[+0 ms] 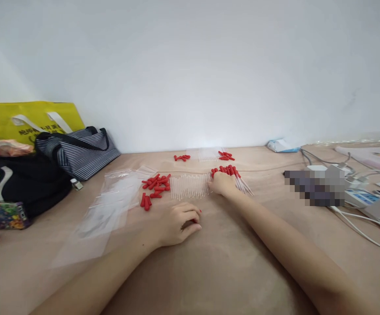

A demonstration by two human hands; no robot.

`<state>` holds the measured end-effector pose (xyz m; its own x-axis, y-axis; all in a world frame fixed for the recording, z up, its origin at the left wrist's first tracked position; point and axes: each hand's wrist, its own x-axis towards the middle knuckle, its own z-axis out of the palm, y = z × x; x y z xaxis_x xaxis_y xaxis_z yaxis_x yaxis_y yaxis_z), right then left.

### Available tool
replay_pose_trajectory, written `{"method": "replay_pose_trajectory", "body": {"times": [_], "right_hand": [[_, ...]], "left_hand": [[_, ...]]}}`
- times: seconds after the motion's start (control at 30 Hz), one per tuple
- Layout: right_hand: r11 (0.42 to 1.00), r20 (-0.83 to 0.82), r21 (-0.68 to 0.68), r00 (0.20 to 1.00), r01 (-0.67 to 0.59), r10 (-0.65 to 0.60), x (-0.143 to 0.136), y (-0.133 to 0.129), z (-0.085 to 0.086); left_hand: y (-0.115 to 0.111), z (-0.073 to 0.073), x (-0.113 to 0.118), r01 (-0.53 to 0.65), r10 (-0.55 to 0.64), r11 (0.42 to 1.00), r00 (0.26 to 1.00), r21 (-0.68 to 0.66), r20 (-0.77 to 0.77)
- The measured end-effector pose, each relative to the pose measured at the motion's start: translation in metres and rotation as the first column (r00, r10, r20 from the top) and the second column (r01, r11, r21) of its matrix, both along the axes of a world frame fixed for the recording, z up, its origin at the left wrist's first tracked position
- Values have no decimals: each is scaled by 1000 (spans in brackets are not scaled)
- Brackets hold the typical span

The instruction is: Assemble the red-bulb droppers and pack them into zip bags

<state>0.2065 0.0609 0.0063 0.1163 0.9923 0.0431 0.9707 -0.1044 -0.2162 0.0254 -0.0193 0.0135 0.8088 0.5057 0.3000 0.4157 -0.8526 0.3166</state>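
Observation:
My left hand [179, 224] rests on the cloth with curled fingers, and a small bit of red [200, 211] shows at its fingertips; the rest of that piece is hidden. At the right end of a row of thin white sticks [189, 187], my right hand [222, 183] has its fingers pressed together; what they grip is too small to tell. Beside and behind it lie white sticks with red bulb-shaped ends [230, 170]. Loose red pieces [157, 182] form a pile left of the row.
Clear plastic bags [111, 201] lie at the left, near a striped bag [81, 153], a black bag [42, 186] and a yellow bag [45, 113]. Small red piles [182, 157] and more sticks [208, 155] are by the wall. Cables [367, 218] and power strips [360, 197] lie right.

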Motion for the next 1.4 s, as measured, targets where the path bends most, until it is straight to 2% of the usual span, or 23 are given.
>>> {"method": "replay_pose_trajectory", "body": {"times": [0.07, 0.17, 0.27, 0.33, 0.37, 0.43, 0.47, 0.57, 0.67, 0.77, 0.93, 1.2, 1.4], "right_hand": [[1000, -10, 2, 1000, -19, 19, 1, -1, 1], [998, -32, 11, 997, -70, 70, 3, -6, 6], [988, -57, 42, 986, -152, 154, 8, -18, 9], [965, -85, 87, 963, -248, 255, 14, -29, 5], [944, -104, 121, 942, -308, 321, 18, -34, 1], [842, -151, 279, 845, -461, 513, 27, -45, -11], [793, -148, 362, 810, -489, 567, 31, -49, -17], [670, -46, 527, 769, -523, 637, 41, -60, -33], [602, 65, 532, 737, -596, 673, 43, -69, -36], [579, 82, 535, 719, -616, 690, 38, -76, -34], [578, 70, 560, 729, -594, 681, 32, -79, -33], [545, 116, 597, 735, -589, 668, 33, -80, -33], [509, 113, 607, 700, -611, 705, 34, -79, -36]], "left_hand": [[2, -11, 3, -17, 16, 1000, 998, 24, 57], [5, -22, 3, -104, 100, 994, 987, 28, 124], [6, -25, 2, -173, 176, 984, 969, -31, 176], [6, -25, 2, -203, 208, 978, 962, -48, 175], [5, -25, 2, -226, 228, 974, 960, -31, 163], [6, -26, 2, -278, 271, 960, 953, 40, 133], [6, -27, 2, -294, 283, 953, 952, 78, 118], [8, -30, 3, -294, 280, 944, 954, 149, 106], [9, -30, 3, -290, 267, 943, 952, 161, 150], [9, -28, 3, -317, 291, 940, 938, 128, 189], [8, -27, 3, -382, 365, 921, 914, 76, 176], [11, -32, 1, -336, 318, 937, 932, 90, 174], [9, -28, 2, -350, 324, 932, 922, 98, 214]]}}
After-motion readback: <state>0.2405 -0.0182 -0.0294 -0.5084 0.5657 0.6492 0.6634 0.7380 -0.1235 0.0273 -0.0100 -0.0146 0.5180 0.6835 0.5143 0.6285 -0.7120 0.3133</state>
